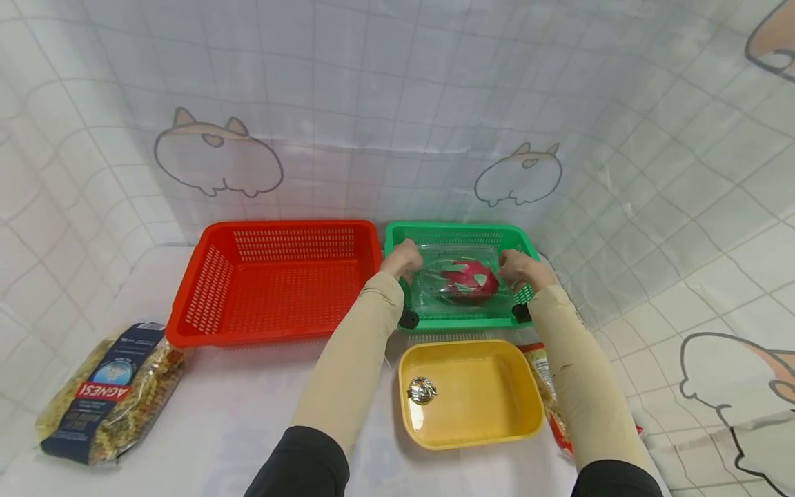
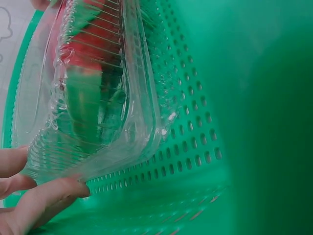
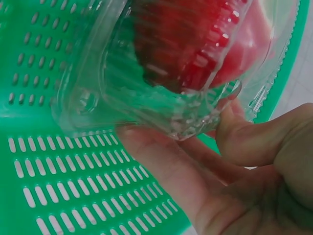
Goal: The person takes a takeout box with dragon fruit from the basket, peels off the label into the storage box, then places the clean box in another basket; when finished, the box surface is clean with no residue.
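Note:
A clear plastic box [image 1: 428,293] with a pink-red and green dragon fruit [image 1: 470,279] inside lies in the green perforated basket [image 1: 459,226]. At the box's left end, my left hand [image 1: 404,259] pinches the edge; its fingertips [image 2: 73,186] show against the lower corner in the left wrist view. My right hand [image 1: 524,269] holds the opposite end, thumb on the upper edge and fingers along the lower one in the right wrist view. The dragon fruit [image 3: 181,44] shows through the plastic there. The left thumb is hard to make out.
Left of the green basket stands a red basket [image 1: 292,297]. In front is a yellow basin [image 1: 484,407] holding a small shiny silver object [image 1: 422,391]. A pasta bag [image 1: 118,393] lies far left; a red-and-yellow packet [image 1: 545,376] is partly hidden beneath my right forearm.

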Motion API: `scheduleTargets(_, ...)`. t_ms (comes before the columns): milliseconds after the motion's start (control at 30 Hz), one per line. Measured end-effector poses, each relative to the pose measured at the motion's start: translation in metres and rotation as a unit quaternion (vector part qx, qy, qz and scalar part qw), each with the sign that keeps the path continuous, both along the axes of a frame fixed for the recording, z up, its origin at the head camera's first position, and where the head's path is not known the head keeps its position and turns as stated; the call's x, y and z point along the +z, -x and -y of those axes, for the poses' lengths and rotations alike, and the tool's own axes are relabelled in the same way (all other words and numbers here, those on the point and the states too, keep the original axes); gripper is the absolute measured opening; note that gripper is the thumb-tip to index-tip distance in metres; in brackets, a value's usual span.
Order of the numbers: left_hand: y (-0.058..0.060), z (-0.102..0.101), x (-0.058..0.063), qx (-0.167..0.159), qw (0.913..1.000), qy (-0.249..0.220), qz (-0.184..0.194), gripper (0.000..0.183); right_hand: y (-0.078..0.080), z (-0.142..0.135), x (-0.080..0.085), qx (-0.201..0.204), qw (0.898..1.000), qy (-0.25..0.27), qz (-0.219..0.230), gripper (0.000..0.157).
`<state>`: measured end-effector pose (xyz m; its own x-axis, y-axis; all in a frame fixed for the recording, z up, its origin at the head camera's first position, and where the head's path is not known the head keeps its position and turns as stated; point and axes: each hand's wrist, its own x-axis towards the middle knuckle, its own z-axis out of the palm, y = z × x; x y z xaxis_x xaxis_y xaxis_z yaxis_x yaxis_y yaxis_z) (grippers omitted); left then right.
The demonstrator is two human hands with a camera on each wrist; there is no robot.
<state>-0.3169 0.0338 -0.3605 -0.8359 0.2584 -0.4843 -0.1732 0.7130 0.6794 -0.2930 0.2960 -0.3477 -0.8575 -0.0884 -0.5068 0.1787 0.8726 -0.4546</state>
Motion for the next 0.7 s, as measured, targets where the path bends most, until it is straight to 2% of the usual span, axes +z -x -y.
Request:
scheduleTargets(200,-0.0025,0.0000,-0.0006,0.021,0.9993,-0.029,0.011,0.074,0.0026,-0.0021,-0.0052,-0.006,1.000,0.002,-0.001,0.042)
scheduleTargets(400,-0.0060,0.0047,0.0027,0.006,0.9992,-0.037,0.013,0.080,0.0038,-0.0032,-0.0033,0.000,1.000,0.010,0.006,0.040)
scheduleTargets(567,-0.0066,0.0072,0.0049,0.010,0.9980,-0.061,0.015,0.079,0.0032,-0.0054,-0.0003,0.018,1.000,0.017,0.002,0.043)
scheduleTargets(700,-0.0056,0.0069,0.0020,0.014,0.9970,-0.073,0.021,0.079,-0.0010,-0.0054,-0.0003,0.023,1.000,0.008,0.009,0.043)
